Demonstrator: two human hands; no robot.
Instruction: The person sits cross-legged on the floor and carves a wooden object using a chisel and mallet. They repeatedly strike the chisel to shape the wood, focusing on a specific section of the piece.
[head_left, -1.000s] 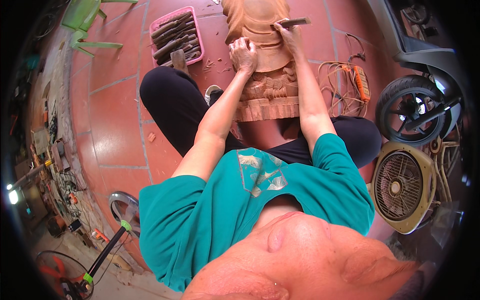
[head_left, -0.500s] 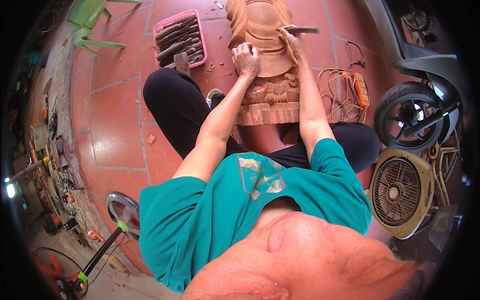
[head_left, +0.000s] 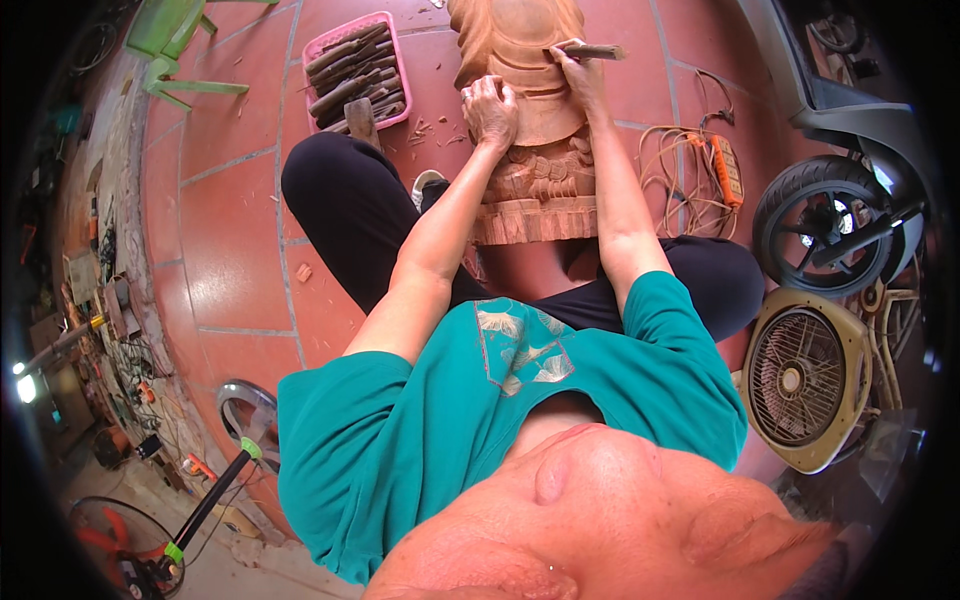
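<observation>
A carved wooden statue (head_left: pixel 535 150) lies on the red tile floor between my legs. My left hand (head_left: pixel 490 108) rests closed on its left side, fingers curled over the wood. My right hand (head_left: pixel 577 68) grips a wooden-handled chisel (head_left: pixel 592 50) laid across the statue's upper right part. Wood chips (head_left: pixel 432 130) lie on the tiles beside my left hand.
A pink tray (head_left: pixel 352 68) of carving tools sits to the far left, a green plastic chair (head_left: pixel 165 45) beyond it. An orange power strip with coiled cord (head_left: pixel 705 170), a scooter wheel (head_left: pixel 830 230) and a box fan (head_left: pixel 805 375) are to the right.
The view has shifted slightly; both hands stay on the statue, the right one with the chisel moved a little along the upper part.
</observation>
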